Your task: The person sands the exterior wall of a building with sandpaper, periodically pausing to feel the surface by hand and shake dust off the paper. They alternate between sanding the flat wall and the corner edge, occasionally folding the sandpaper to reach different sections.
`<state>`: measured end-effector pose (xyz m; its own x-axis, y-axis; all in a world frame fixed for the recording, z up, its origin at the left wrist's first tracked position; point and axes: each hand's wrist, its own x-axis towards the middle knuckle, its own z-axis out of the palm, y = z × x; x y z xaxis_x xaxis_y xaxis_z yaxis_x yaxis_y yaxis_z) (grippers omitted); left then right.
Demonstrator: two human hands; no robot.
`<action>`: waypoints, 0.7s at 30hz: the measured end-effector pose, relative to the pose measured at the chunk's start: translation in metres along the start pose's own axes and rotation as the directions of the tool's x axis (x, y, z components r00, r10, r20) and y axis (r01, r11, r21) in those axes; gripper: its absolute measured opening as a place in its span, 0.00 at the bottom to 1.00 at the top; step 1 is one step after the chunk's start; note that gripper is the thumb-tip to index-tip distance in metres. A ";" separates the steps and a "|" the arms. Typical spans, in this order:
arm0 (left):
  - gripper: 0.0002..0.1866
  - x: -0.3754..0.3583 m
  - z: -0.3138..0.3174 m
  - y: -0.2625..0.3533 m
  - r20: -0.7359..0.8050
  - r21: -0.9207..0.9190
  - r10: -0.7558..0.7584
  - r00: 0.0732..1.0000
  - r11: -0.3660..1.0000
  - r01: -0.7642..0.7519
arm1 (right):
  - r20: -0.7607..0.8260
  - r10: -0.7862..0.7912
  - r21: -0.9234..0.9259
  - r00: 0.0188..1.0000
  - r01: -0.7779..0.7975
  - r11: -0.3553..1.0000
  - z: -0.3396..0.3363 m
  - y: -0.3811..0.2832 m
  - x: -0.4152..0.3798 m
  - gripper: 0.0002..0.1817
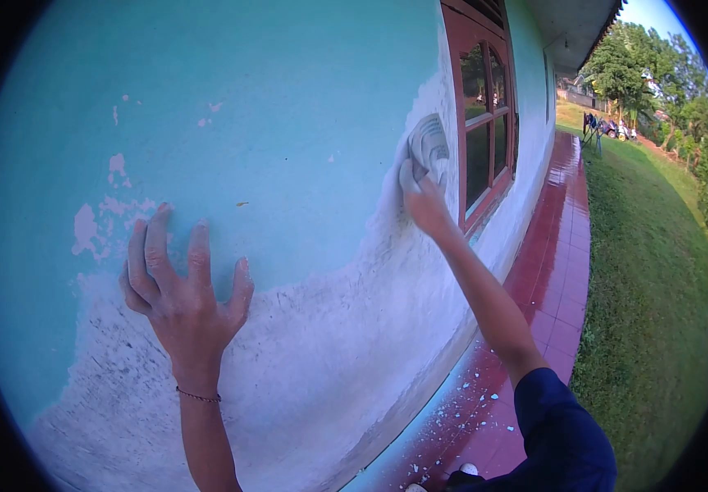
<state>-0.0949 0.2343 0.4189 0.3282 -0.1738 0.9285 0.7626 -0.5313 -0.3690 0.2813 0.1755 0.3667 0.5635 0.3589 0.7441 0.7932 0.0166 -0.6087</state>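
Observation:
My right hand [424,201] grips a folded sheet of sandpaper [429,143], grey with faint print on its back. It holds the sheet against the wall, close beside the window frame. Fingers spread, my left hand [186,291] rests on the wall [288,164] further left, with whitish dust on the fingertips. Turquoise paint covers the wall's upper part. Lower down and along the window side, the surface is bare, whitish and scuffed. Small white patches show where paint is gone above my left hand.
A brown-framed window [485,123] stands right of my right hand. Paint flakes [469,402] litter the red tiled walkway [543,303] below. Grass [641,271] runs alongside it. Farther back are trees [641,74] and parked vehicles [616,129]. A shoe tip [469,469] shows at the bottom.

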 end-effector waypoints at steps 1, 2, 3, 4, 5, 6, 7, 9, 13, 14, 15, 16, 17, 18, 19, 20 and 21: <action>0.26 0.001 0.000 -0.001 -0.005 0.009 -0.003 1.000 1.000 0.003 | 0.016 -0.106 -0.096 0.994 0.107 0.990 0.019 -0.002 -0.050 0.40; 0.26 0.001 0.000 -0.002 -0.006 0.016 -0.005 1.000 1.000 0.005 | 0.085 -0.111 -0.107 0.990 0.120 0.987 0.031 -0.008 -0.098 0.40; 0.26 -0.001 0.000 0.000 -0.003 0.020 -0.003 1.000 1.000 0.003 | 0.142 -0.135 -0.207 0.981 0.163 0.965 0.035 -0.009 -0.130 0.39; 0.26 -0.002 -0.001 0.001 0.004 0.017 -0.007 1.000 1.000 0.007 | 0.134 -0.141 -0.198 0.981 0.166 0.966 0.035 -0.006 -0.130 0.39; 0.26 -0.002 -0.001 0.002 0.002 0.023 -0.011 1.000 1.000 0.010 | 0.119 -0.157 -0.183 0.980 0.177 0.967 0.035 -0.002 -0.122 0.39; 0.26 0.000 -0.002 0.001 0.002 0.032 -0.008 1.000 0.999 0.008 | 0.051 -0.147 -0.159 0.988 0.154 0.975 0.032 0.001 -0.092 0.39; 0.26 0.001 -0.001 0.000 -0.002 0.034 0.006 1.000 0.999 -0.006 | -0.018 -0.131 -0.132 0.991 0.128 0.983 0.023 0.005 -0.044 0.39; 0.26 0.000 0.000 0.000 -0.002 0.042 0.013 1.000 0.999 -0.013 | 0.013 0.042 0.142 0.999 -0.043 0.989 -0.017 0.017 0.065 0.36; 0.27 0.000 -0.001 0.001 0.017 0.040 0.024 1.000 0.999 -0.024 | -0.020 0.168 0.029 0.986 -0.167 0.986 -0.034 0.042 0.136 0.36; 0.26 0.000 -0.001 0.001 0.020 0.037 0.027 0.999 0.999 -0.027 | 0.028 0.092 -0.021 0.995 -0.091 0.996 -0.025 0.041 0.102 0.35; 0.26 0.000 -0.001 0.001 0.018 0.034 0.026 0.999 0.999 -0.027 | -0.022 -0.007 -0.050 1.000 0.006 0.999 -0.007 0.024 0.045 0.35; 0.26 0.000 0.000 0.001 0.016 0.034 0.024 1.000 0.999 -0.024 | -0.072 -0.105 -0.089 0.992 0.099 0.991 0.010 0.006 -0.013 0.37; 0.26 0.000 0.000 0.001 0.015 0.037 0.020 1.000 0.999 -0.021 | -0.040 -0.177 -0.105 0.983 0.172 0.980 0.029 0.009 -0.066 0.38; 0.26 -0.001 -0.001 0.001 0.016 0.042 0.019 1.000 0.999 -0.020 | 0.011 -0.163 -0.142 0.986 0.163 0.976 0.039 0.006 -0.113 0.38; 0.26 -0.002 -0.002 0.002 0.018 0.033 0.017 1.000 0.999 -0.017 | 0.058 -0.148 -0.172 0.987 0.156 0.973 0.045 0.004 -0.138 0.37; 0.26 -0.001 -0.002 0.002 0.011 0.032 0.016 1.000 0.999 -0.016 | 0.030 -0.131 -0.160 0.991 0.134 0.978 0.044 0.003 -0.124 0.37; 0.26 0.000 -0.002 0.001 0.004 0.031 0.020 1.000 0.999 -0.021 | -0.001 -0.110 -0.145 0.994 0.108 0.983 0.040 0.003 -0.099 0.37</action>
<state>-0.0948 0.2321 0.4189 0.3462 -0.1809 0.9205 0.7723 -0.5021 -0.3892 0.2188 0.1773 0.2801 0.4733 0.3539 0.8067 0.8747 -0.0803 -0.4779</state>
